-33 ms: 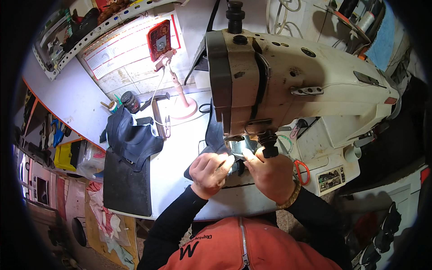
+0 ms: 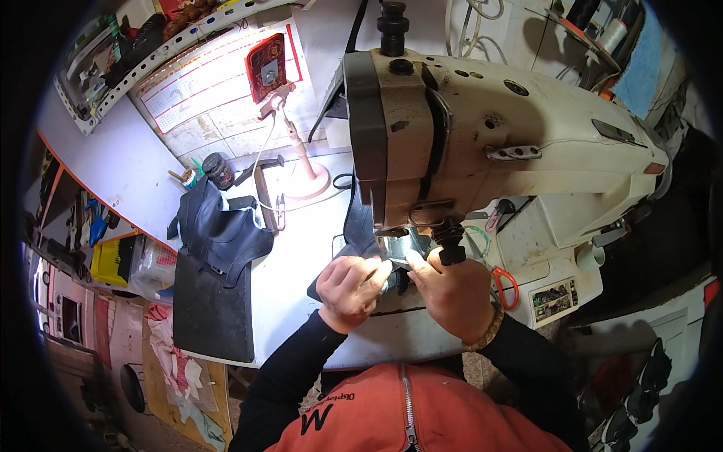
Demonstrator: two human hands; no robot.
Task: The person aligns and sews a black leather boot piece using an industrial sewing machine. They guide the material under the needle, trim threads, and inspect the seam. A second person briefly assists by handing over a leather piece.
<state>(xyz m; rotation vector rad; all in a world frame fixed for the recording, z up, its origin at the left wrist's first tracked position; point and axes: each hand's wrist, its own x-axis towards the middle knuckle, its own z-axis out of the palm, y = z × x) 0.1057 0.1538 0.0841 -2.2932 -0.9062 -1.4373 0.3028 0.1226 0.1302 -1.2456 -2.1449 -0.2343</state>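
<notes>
Under the head of a large cream industrial sewing machine (image 2: 482, 135), my two hands are close together on a dark piece of material (image 2: 360, 226). My left hand (image 2: 349, 292) is closed, with its fingers curled and thumb pressed in at the near edge of the piece. Opposite it, my right hand (image 2: 455, 295) grips the piece with thumb and fingers, just below the machine's black knob (image 2: 451, 245). Bright light falls between my fingertips. The machine head and my hands hide much of the piece, including the spot beneath the needle.
Folded dark pieces (image 2: 218, 230) lie on the left, by a black board (image 2: 213, 309). Behind stand a pink phone stand (image 2: 305, 177), a dark jar (image 2: 218, 171) and a hammer (image 2: 260, 170). Orange-handled scissors (image 2: 506, 290) and a small tray of parts (image 2: 553, 301) are at the right.
</notes>
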